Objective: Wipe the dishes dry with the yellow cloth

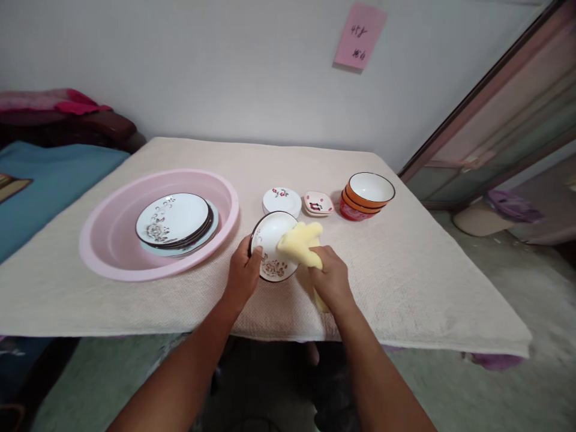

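Observation:
My left hand (pixel 245 270) grips the left rim of a white plate (pixel 272 240) with a dark edge and a brown flower print, thumb on its inner face. The plate is tilted above the front of the table. In my right hand (pixel 330 273) a yellow cloth (pixel 302 243) is bunched, its upper part over the plate's right side and a loose end hanging below. Just behind the plate sits a stack of small white dishes (pixel 281 201) with red flowers. Beside that stack is a small squarish dish (pixel 318 203) with a cartoon print.
A pink basin (pixel 103 255) on the left holds a stack of plates (pixel 173 219). To the right stand stacked orange and red bowls (pixel 366 195). A cream cloth covers the table (pixel 405 300), whose back edge meets the wall. A bin (pixel 479 216) is on the floor, right.

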Tool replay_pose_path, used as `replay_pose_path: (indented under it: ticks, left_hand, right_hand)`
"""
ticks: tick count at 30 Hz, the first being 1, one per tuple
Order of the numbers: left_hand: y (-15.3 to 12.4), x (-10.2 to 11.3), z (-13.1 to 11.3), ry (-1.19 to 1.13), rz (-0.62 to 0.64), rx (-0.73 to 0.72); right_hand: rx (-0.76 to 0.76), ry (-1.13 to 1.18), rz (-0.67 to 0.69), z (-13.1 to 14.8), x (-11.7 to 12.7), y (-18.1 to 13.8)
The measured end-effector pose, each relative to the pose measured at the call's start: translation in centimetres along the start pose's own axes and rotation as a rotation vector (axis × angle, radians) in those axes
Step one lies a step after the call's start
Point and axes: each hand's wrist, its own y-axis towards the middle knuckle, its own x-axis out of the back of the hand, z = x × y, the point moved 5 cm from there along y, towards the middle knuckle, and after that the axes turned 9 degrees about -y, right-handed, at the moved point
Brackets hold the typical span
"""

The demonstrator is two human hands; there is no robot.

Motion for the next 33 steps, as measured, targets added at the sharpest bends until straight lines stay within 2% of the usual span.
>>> replay_pose_path:
  ticks: [5,7,9,12,15,18,22,27,30,33]
  left_hand:
    - [-0.2,0.1,0.1,0.112,-0.007,-0.049]
    - [-0.3,0.1,0.0,0.199,0.01,-0.095]
    - [-0.4,0.0,-0.2,0.291,0.058,-0.155]
    - [-0.5,-0.5,-0.6,0.42,0.216,-0.283]
    - [-0.8,-1.1,-1.0,0.534,0.373,-0.45]
    - [-0.9,-1.1,-1.2,0.581,0.393,-0.562]
    - [-1.2,-1.0,-1.6,0.448,0.41,-0.593]
    - [-1.6,-0.5,-1.9,0.287,0.281,-0.548]
    - [-1.8,-0.3,-2.1,0.216,0.102,-0.519]
    - [-1.8,0.1,-2.0,0.058,-0.175,-0.392]
  right_hand:
    - [-0.26,0.223,-0.237,-2.9,1.0,0.3]
    - [-0.302,0.254,-0.351,-3.0,1.8,0.3]
    - [-0.202,0.214,-0.443,-1.7,2.7,0.4]
    - [0.104,0.121,-0.469,1.8,3.7,0.4]
    - [0.335,0.038,-0.34,4.3,3.6,0.2]
    - [0.371,0.012,-0.209,4.2,2.9,0.3]
    - [0.18,0.223,-0.112,1.3,1.8,0.9]
    - [-0.287,0.669,-0.013,-2.0,-0.8,0.6]
    - [-0.537,1.007,0.071,-2.0,-2.5,-0.3]
    - [-0.631,1.279,0.241,-0.1,-4.1,-1.2]
